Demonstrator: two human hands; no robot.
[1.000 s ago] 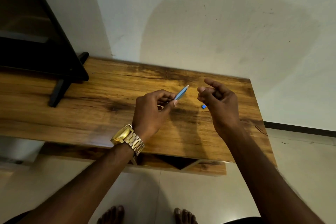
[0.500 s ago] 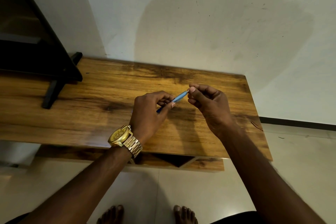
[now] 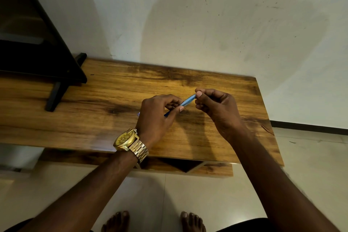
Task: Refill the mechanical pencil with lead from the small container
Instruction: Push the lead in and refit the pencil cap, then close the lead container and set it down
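Observation:
A slim blue mechanical pencil (image 3: 188, 101) is held slanted above the wooden table (image 3: 105, 111), its upper end pointing right and away. My left hand (image 3: 157, 117), with a gold watch on the wrist, grips the pencil's barrel. My right hand (image 3: 216, 108) pinches the pencil's upper end between thumb and fingers. A faint bluish tip (image 3: 139, 114) pokes out past the left hand's far side. The small lead container is hidden from view.
A black stand with a slanted foot (image 3: 54, 94) occupies the table's left end, against the wall. The table's right edge (image 3: 271, 124) drops to a tiled floor. My bare feet (image 3: 152, 221) stand below the table's front edge.
My right hand moved from apart, to the right of the pencil, onto its upper end and now pinches it. The small blue piece seen on the table by that hand is covered. The left hand stayed put.

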